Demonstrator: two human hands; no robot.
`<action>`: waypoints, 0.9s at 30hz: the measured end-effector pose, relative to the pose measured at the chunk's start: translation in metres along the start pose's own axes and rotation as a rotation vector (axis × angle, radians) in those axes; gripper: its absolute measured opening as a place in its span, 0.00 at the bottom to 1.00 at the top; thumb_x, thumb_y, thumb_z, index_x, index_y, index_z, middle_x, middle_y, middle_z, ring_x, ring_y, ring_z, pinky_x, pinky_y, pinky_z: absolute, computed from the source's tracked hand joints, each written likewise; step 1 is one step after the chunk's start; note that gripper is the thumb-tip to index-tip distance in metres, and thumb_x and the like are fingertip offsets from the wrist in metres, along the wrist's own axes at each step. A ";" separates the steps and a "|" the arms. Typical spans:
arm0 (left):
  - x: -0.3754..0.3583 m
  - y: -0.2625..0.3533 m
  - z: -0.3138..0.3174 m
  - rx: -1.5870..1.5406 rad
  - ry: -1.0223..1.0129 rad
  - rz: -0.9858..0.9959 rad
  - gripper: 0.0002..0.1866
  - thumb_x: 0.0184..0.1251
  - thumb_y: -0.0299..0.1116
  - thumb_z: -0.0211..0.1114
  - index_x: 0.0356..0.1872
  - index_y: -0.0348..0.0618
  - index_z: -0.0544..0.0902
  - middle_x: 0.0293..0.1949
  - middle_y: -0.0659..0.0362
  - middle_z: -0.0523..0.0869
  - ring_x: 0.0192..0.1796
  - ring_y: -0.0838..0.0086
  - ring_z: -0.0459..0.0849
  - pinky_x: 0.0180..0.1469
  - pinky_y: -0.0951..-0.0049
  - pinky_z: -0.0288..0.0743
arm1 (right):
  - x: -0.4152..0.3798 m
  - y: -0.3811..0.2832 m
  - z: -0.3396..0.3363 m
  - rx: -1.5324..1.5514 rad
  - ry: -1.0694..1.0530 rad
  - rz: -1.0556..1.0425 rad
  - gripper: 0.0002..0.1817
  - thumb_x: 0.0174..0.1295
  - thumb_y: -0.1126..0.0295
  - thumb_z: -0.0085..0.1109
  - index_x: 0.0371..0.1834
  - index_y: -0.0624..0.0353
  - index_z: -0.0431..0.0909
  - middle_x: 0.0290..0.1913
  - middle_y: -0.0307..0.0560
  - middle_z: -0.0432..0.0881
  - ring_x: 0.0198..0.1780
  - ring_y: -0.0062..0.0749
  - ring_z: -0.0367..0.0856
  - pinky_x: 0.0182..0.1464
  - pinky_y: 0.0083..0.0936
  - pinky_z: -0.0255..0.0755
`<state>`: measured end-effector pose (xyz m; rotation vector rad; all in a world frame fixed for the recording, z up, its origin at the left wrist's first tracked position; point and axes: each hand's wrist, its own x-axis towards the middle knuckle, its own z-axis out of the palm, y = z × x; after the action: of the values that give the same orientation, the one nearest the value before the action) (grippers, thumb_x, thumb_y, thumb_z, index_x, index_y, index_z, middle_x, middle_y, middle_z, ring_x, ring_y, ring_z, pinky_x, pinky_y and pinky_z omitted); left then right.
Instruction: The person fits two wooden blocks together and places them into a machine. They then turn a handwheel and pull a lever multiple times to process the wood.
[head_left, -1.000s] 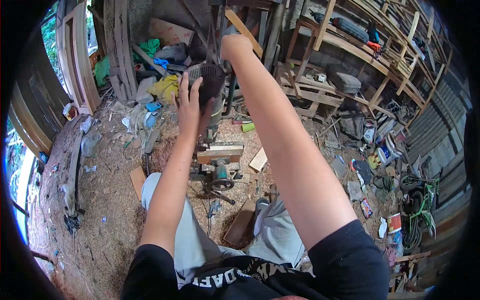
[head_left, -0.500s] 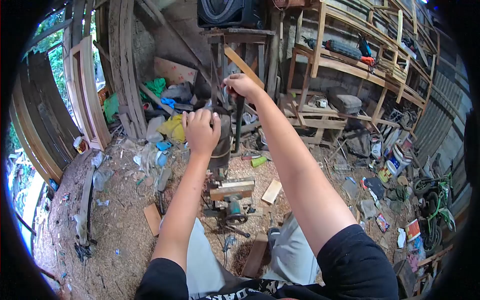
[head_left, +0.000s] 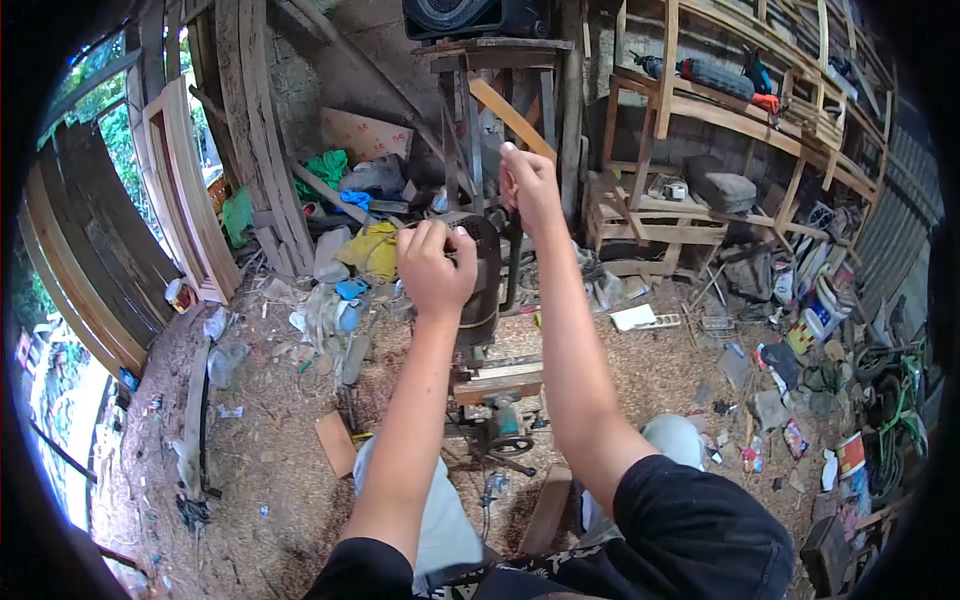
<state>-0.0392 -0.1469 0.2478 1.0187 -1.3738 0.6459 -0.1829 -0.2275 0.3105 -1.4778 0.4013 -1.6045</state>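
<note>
In front of me stands an upright machine with a dark rounded housing (head_left: 482,290). My left hand (head_left: 437,262) rests at its upper left, fingers curled over the top edge. A black lever (head_left: 513,265) rises on the housing's right side. My right hand (head_left: 532,188) is closed around the lever's upper end, its thumb up. Below the housing, a pale length of wood (head_left: 500,378) lies in the machine's clamp. Under that is a handwheel (head_left: 512,446). My right forearm covers part of the floor beside the clamp.
A wooden stand (head_left: 500,58) carries a black speaker (head_left: 455,20) behind the machine, with a tan board (head_left: 510,115) near it. Wooden racks (head_left: 720,110) line the right wall. Wood shavings and litter cover the floor. A loose board (head_left: 336,445) lies at lower left.
The view has shifted, so the scene sits further right. My right hand has moved right, and its fingers are wrapped more tightly. My left hand stays at the housing.
</note>
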 end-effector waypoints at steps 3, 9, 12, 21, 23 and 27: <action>0.000 0.000 0.000 -0.014 -0.011 0.013 0.14 0.62 0.35 0.63 0.20 0.42 0.72 0.24 0.55 0.75 0.31 0.56 0.72 0.39 0.58 0.66 | 0.004 0.008 -0.001 -0.050 0.008 -0.028 0.27 0.75 0.56 0.61 0.17 0.56 0.70 0.14 0.31 0.66 0.14 0.17 0.63 0.17 0.21 0.55; -0.001 0.001 -0.002 0.014 -0.056 0.010 0.14 0.60 0.35 0.64 0.20 0.42 0.72 0.23 0.56 0.74 0.30 0.57 0.71 0.39 0.60 0.65 | -0.010 0.007 0.005 -0.071 0.095 -0.121 0.24 0.75 0.63 0.63 0.18 0.58 0.73 0.15 0.29 0.67 0.16 0.12 0.61 0.18 0.19 0.50; -0.003 0.004 -0.004 0.010 -0.069 0.012 0.12 0.59 0.34 0.64 0.20 0.42 0.72 0.23 0.56 0.74 0.30 0.58 0.70 0.39 0.60 0.65 | -0.026 -0.006 0.012 -0.040 0.112 -0.097 0.24 0.75 0.64 0.64 0.18 0.63 0.73 0.19 0.24 0.65 0.23 0.08 0.56 0.24 0.21 0.46; -0.005 0.009 -0.008 0.016 -0.131 0.003 0.11 0.60 0.31 0.63 0.22 0.39 0.72 0.25 0.53 0.74 0.32 0.55 0.70 0.38 0.60 0.64 | -0.049 -0.012 0.014 -0.104 0.139 -0.209 0.22 0.73 0.70 0.64 0.19 0.65 0.72 0.18 0.26 0.65 0.24 0.08 0.57 0.23 0.20 0.47; -0.006 0.009 -0.010 0.012 -0.122 0.012 0.11 0.60 0.32 0.63 0.23 0.39 0.73 0.25 0.53 0.75 0.33 0.56 0.71 0.39 0.60 0.65 | -0.056 -0.010 0.016 -0.120 0.159 -0.238 0.21 0.73 0.70 0.64 0.19 0.66 0.73 0.18 0.27 0.66 0.24 0.09 0.58 0.23 0.20 0.48; -0.010 0.009 -0.015 0.024 -0.122 0.037 0.12 0.62 0.35 0.64 0.23 0.41 0.75 0.25 0.54 0.77 0.33 0.56 0.72 0.39 0.61 0.66 | -0.067 -0.011 0.017 -0.155 0.176 -0.302 0.19 0.72 0.71 0.65 0.21 0.67 0.75 0.19 0.29 0.69 0.25 0.10 0.59 0.23 0.21 0.51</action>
<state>-0.0417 -0.1280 0.2411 1.0682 -1.4977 0.6372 -0.1792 -0.1639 0.2806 -1.5752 0.4241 -1.9905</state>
